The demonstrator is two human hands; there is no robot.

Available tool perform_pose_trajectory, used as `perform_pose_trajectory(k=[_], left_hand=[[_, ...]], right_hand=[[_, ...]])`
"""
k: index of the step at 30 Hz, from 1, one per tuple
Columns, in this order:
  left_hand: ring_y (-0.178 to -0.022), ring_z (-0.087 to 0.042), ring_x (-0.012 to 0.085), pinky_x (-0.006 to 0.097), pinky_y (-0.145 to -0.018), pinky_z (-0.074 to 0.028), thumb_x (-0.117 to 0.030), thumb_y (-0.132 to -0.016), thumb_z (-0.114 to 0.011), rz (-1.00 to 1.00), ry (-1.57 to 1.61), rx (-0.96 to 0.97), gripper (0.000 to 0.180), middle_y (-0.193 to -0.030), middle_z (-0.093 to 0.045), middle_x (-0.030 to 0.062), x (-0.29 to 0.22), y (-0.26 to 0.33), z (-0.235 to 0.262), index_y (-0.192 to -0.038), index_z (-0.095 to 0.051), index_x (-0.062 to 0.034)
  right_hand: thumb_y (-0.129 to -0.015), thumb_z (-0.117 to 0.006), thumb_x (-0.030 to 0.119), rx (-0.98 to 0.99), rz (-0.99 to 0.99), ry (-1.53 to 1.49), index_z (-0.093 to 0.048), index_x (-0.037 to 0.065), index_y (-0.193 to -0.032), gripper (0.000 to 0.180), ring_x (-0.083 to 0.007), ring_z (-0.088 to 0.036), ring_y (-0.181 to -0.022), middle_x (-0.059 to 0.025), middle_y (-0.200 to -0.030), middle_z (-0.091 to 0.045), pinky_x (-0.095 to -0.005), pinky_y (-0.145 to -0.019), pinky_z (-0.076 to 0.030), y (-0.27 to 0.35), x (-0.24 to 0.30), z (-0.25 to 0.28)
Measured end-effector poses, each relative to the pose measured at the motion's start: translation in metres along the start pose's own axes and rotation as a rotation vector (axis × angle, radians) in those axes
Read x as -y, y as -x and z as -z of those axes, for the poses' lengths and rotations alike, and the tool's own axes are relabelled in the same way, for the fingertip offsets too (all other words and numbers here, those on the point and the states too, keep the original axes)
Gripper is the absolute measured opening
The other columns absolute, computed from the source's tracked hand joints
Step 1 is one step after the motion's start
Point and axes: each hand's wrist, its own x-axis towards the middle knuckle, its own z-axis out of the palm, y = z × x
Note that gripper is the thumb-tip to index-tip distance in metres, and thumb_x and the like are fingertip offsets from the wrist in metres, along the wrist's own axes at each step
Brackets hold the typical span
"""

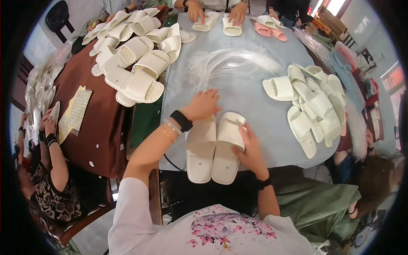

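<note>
Our right hand (248, 148) lies flat on the right slipper (227, 146), its length running away from us; our left hand (204, 104), open, sits beyond the left slipper (200, 148).

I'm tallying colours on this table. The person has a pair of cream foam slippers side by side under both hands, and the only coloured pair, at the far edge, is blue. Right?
Not quite. The head view shows the coloured pair at the far edge is pink, not blue. The rest holds: the pair of cream foam slippers lies side by side on the pale grey table, with the left hand at its top and the right hand on the right slipper.
</note>
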Motion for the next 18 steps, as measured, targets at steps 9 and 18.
perform_pose_trajectory(k=[9, 18], left_hand=[[-0.126, -0.032, 0.0282, 0.052, -0.099, -0.027, -0.039, -0.083, -0.052, 0.237, -0.175, 0.037, 0.059, -0.136, -0.034, 0.0162, 0.014, 0.016, -0.025, -0.127, -0.039, -0.0026], [-0.133, 0.003, 0.0404, 0.062, -0.099, -0.008, -0.065, -0.073, -0.051, 0.320, -0.101, -0.027, 0.094, -0.145, 0.005, 0.0192, 0.000, 0.005, -0.017, -0.141, -0.013, -0.0111]], right_hand=[[-0.079, -0.061, 0.015, 0.107, 0.027, -0.174, -0.031, 0.008, -0.134, 0.063, -0.0307, -0.044, -0.109, -0.0180, -0.141, -0.022, -0.0365, -0.089, -0.039, 0.004, -0.008, 0.023], [-0.081, -0.055, 0.014, 0.244, -0.088, 0.094, -0.059, 0.005, -0.103, 0.024, -0.0183, -0.056, -0.084, -0.0070, -0.102, -0.059, -0.0313, -0.070, -0.045, -0.112, -0.029, 0.070]])
